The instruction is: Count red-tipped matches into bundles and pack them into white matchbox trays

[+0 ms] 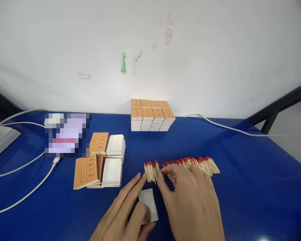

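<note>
Left hand [125, 214] pinches one white tray [147, 201] on the table; contents not discernible. Right hand [190, 201] spread loose over the match row [193, 163], thumb against one small bundle [151, 171]. Box stack [152, 115] at the wall: top layer 8.

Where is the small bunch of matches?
In the head view the small bunch lies on the blue table near the middle, just left of the long match pile, between the left hand and right hand.
</note>
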Available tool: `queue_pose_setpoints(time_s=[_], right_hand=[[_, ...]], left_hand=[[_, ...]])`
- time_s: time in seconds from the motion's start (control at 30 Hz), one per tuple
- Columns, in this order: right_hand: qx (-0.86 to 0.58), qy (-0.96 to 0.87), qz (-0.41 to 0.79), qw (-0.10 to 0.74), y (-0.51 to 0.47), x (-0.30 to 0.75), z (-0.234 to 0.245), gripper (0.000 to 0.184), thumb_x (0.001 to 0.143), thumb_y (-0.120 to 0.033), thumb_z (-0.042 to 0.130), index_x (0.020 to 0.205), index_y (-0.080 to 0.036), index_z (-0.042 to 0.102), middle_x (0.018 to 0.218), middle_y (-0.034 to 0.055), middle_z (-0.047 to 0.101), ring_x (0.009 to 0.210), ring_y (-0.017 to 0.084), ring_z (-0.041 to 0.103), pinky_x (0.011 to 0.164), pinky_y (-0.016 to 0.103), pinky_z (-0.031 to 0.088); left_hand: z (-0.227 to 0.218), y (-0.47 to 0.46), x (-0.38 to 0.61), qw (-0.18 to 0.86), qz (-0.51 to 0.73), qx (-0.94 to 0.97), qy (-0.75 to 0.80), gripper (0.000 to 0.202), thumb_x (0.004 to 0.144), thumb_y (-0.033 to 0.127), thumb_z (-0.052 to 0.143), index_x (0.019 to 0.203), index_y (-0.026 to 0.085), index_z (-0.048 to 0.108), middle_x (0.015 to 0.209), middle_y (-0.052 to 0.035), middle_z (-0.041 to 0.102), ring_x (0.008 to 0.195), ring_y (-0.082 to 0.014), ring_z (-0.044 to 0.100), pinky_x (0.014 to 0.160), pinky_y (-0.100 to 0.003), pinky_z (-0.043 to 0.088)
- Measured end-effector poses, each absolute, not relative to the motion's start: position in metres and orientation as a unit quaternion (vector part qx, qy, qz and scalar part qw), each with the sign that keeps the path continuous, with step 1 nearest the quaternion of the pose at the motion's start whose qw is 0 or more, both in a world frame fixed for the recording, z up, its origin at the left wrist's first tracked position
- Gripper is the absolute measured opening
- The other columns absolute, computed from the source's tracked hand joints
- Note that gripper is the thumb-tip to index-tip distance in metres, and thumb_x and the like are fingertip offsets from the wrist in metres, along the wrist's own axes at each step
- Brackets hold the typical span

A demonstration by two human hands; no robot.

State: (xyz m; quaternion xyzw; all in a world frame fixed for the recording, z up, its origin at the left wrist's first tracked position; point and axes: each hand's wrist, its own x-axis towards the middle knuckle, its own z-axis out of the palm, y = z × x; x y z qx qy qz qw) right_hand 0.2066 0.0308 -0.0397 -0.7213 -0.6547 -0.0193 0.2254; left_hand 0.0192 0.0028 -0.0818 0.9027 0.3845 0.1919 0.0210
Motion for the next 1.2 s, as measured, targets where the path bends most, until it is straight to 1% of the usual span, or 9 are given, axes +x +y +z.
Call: queue_pose_setpoints(time_s=[0.17, 0.4, 0.57, 0.67, 0.8, 1.03, 1.2], right_hand=[[-0.718, -0.659, 0.005, 0.226, 0.029, 0.206, -0.039, 0.021, 0.098, -0.03, 0.068, 0.076, -0.027, 0.071, 0.07, 0.0018, 0.071, 0.08, 0.03, 0.061, 0.08, 0.045, 0.038], [-0.733, -0.644, 0.015, 0.218, 0.03, 0.209, -0.038, 0.025, 0.1, -0.029, 0.062, 0.077, -0.027, 0.071, 0.076, 0.0019, 0.075, 0.083, 0.031, 0.062, 0.082, 0.047, 0.04], [-0.728, -0.646, 0.027, 0.226, 0.03, 0.209, -0.038, 0.022, 0.098, -0.031, 0.064, 0.078, -0.028, 0.072, 0.077, 0.0023, 0.075, 0.084, 0.031, 0.063, 0.083, 0.047, 0.04], [-0.728, -0.645, 0.006, 0.23, 0.03, 0.213, -0.038, 0.023, 0.099, -0.032, 0.061, 0.08, -0.027, 0.074, 0.079, 0.0036, 0.076, 0.086, 0.032, 0.064, 0.082, 0.047, 0.04], [-0.727, -0.649, -0.033, 0.222, 0.032, 0.218, -0.038, 0.027, 0.1, -0.032, 0.056, 0.082, -0.027, 0.075, 0.078, 0.0045, 0.077, 0.083, 0.033, 0.065, 0.08, 0.047, 0.04], [-0.716, -0.662, -0.088, 0.203, 0.03, 0.213, -0.041, 0.02, 0.097, -0.027, 0.064, 0.078, -0.027, 0.073, 0.076, 0.0039, 0.076, 0.084, 0.035, 0.065, 0.081, 0.047, 0.039], [-0.711, -0.671, -0.091, 0.189, 0.031, 0.209, -0.039, 0.019, 0.095, -0.026, 0.068, 0.077, -0.027, 0.072, 0.076, 0.004, 0.076, 0.084, 0.035, 0.066, 0.081, 0.047, 0.038]], left_hand=[[-0.08, 0.002, 0.021, 0.029, 0.185, 0.901, 0.391, 0.012, 0.105, 0.025, 0.065, 0.098, 0.027, 0.055, 0.167, -0.0209, 0.056, 0.159, -0.031, 0.048, 0.113, -0.042, 0.06], [-0.081, 0.002, 0.018, 0.02, 0.188, 0.902, 0.389, 0.014, 0.105, 0.027, 0.065, 0.097, 0.027, 0.054, 0.165, -0.0208, 0.058, 0.158, -0.031, 0.049, 0.112, -0.042, 0.061], [-0.082, 0.002, 0.019, 0.023, 0.187, 0.903, 0.385, 0.013, 0.106, 0.027, 0.064, 0.097, 0.027, 0.054, 0.165, -0.0216, 0.058, 0.158, -0.0316, 0.049, 0.111, -0.042, 0.061], [-0.081, 0.002, 0.02, 0.025, 0.19, 0.902, 0.387, 0.012, 0.105, 0.025, 0.064, 0.098, 0.027, 0.055, 0.165, -0.0225, 0.058, 0.158, -0.032, 0.049, 0.112, -0.043, 0.061], [-0.08, 0.002, 0.02, 0.034, 0.193, 0.899, 0.392, 0.012, 0.105, 0.026, 0.064, 0.098, 0.027, 0.054, 0.165, -0.0215, 0.058, 0.158, -0.0309, 0.049, 0.111, -0.04, 0.061], [-0.081, 0.003, 0.02, 0.025, 0.191, 0.902, 0.387, 0.014, 0.104, 0.025, 0.065, 0.098, 0.027, 0.053, 0.164, -0.023, 0.058, 0.159, -0.0316, 0.048, 0.113, -0.043, 0.06], [-0.081, 0.001, 0.02, 0.028, 0.192, 0.902, 0.386, 0.013, 0.104, 0.025, 0.066, 0.099, 0.027, 0.054, 0.165, -0.0219, 0.058, 0.158, -0.0308, 0.048, 0.113, -0.042, 0.06]])
